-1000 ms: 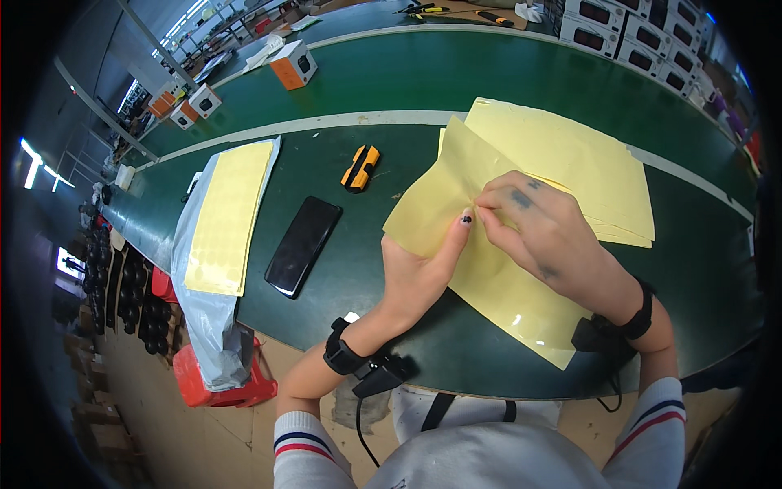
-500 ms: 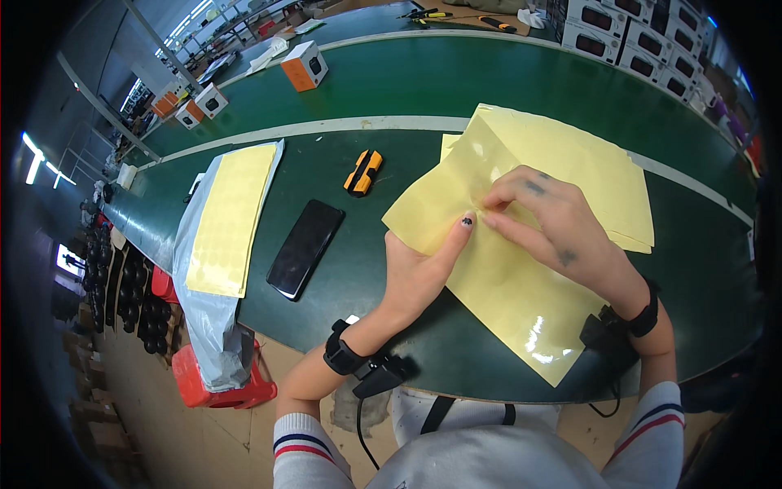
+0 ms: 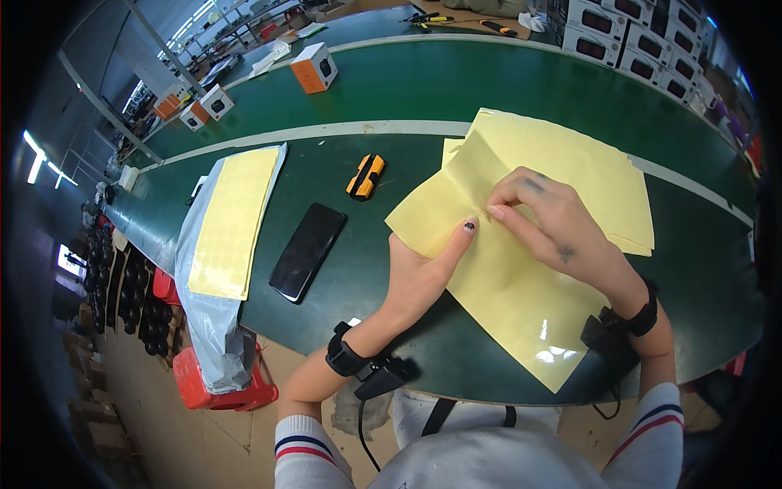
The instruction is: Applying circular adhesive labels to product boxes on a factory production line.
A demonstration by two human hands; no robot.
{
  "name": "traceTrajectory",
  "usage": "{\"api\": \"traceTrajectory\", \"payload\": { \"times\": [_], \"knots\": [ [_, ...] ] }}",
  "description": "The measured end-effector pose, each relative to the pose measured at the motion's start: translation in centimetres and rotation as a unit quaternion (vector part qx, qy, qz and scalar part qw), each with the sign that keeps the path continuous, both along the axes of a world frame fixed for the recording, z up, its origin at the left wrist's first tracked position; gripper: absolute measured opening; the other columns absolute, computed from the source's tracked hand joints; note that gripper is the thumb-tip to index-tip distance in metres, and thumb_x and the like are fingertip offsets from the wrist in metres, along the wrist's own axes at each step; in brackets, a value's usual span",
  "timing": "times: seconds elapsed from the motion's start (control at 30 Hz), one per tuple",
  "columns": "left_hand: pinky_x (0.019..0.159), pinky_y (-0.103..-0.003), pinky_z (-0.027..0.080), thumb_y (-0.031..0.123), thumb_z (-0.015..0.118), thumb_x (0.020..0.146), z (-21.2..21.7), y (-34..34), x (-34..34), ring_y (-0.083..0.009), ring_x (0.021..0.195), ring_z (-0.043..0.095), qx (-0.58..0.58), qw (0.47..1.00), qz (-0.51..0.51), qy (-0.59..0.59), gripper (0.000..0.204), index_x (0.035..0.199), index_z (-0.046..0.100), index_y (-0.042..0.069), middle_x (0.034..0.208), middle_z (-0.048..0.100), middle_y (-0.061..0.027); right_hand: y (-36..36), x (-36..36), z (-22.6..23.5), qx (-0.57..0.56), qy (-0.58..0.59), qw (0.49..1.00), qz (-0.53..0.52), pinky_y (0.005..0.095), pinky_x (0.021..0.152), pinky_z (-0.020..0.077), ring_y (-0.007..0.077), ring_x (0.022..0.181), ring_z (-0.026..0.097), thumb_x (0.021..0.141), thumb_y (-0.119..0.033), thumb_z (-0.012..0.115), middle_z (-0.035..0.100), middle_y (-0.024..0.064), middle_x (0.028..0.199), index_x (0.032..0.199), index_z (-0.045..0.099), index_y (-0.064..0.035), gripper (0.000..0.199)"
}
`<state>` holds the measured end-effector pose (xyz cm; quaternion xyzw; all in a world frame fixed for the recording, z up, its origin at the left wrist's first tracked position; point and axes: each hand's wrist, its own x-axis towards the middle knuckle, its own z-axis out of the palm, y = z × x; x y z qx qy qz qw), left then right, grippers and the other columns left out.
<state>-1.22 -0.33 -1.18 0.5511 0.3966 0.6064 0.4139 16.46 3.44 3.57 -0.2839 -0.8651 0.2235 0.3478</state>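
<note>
A glossy yellow sticker sheet (image 3: 521,301), bent up along its middle, lies across the near edge of the bench. My left hand (image 3: 419,273) grips its left side, thumb on top and fingers underneath. Just right of that thumb, my right hand (image 3: 554,216) is closed in a pinch over the sheet; whatever is between its fingertips is too small to make out. More yellow sheets (image 3: 586,163) lie in a pile behind my right hand. To the left rest a black phone (image 3: 308,253) and an orange-and-black tool (image 3: 365,177).
Another yellow stack (image 3: 232,224) lies on a grey plastic bag (image 3: 199,301) that hangs over the bench edge above a red stool (image 3: 191,379). Beyond a pale rail, a green belt carries an orange-and-white box (image 3: 314,68) and smaller boxes (image 3: 217,102). White cartons (image 3: 590,45) are stacked at far right.
My right fingertips have shifted slightly right, away from my left thumb. The boxes on the belt have moved a little to the right. My left hand still holds the sheet.
</note>
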Motion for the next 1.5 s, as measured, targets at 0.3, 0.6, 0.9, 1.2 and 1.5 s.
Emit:
{"api": "traceTrajectory", "payload": {
  "times": [0.3, 0.6, 0.9, 1.2, 1.5],
  "knots": [
    [0.068, -0.024, 0.048, 0.011, 0.063, 0.084, -0.3, 0.3, -0.2, -0.0091, 0.080, 0.059, -0.029, 0.997, -0.028, -0.062, 0.025, 0.103, 0.057, -0.005, 0.092, 0.064, -0.0061, 0.7, 0.8, -0.2, -0.016, 0.022, 0.999, -0.026, 0.0331, 0.068, 0.0463, 0.0297, 0.075, 0.059, 0.086, -0.010, 0.056, 0.058, 0.0154, 0.084, 0.087, 0.055, 0.0026, 0.013],
    [0.083, -0.032, 0.046, 0.014, 0.063, 0.084, 2.1, 4.1, -5.7, -0.0171, 0.102, 0.056, -0.100, 0.984, -0.015, 0.145, 0.046, 0.122, 0.043, -0.002, 0.113, 0.056, -0.0106, 3.1, 3.4, -0.5, -0.295, 0.132, 0.945, -0.049, 0.0232, 0.076, 0.0458, 0.0105, 0.080, 0.057, 0.087, -0.008, 0.056, 0.061, 0.0062, 0.083, 0.088, 0.059, 0.0032, 0.012],
    [0.089, -0.046, 0.044, 0.026, 0.067, 0.072, 9.9, 25.4, -18.7, -0.0450, 0.110, 0.044, 0.068, 0.736, 0.261, 0.620, 0.071, 0.128, 0.035, -0.002, 0.126, 0.033, -0.0277, 4.5, 2.2, -6.6, -0.460, 0.117, 0.880, -0.019, 0.0257, 0.078, 0.0470, 0.0141, 0.080, 0.060, 0.087, -0.008, 0.055, 0.063, 0.0088, 0.081, 0.085, 0.060, 0.0055, 0.015],
    [0.085, -0.054, 0.043, 0.031, 0.069, 0.070, 2.8, 39.5, -20.3, -0.0435, 0.109, 0.042, -0.073, 0.671, 0.369, 0.640, 0.058, 0.122, 0.049, 0.019, 0.129, 0.032, -0.0194, 5.4, 2.7, -6.5, -0.537, 0.154, 0.828, 0.036, 0.0343, 0.078, 0.0469, 0.0203, 0.085, 0.059, 0.082, -0.015, 0.064, 0.060, 0.0092, 0.090, 0.096, 0.060, -0.0018, 0.019],
    [0.078, -0.051, 0.046, 0.005, 0.059, 0.067, 0.6, 37.0, -18.9, -0.0465, 0.092, 0.044, 0.145, 0.741, 0.312, 0.577, 0.043, 0.108, 0.052, 0.015, 0.111, 0.037, -0.0281, 4.9, 3.0, -7.5, -0.490, 0.154, 0.858, -0.021, 0.0302, 0.075, 0.0483, 0.0180, 0.074, 0.058, 0.084, -0.003, 0.051, 0.062, 0.0122, 0.076, 0.079, 0.059, 0.0044, 0.012]
  ]
}}
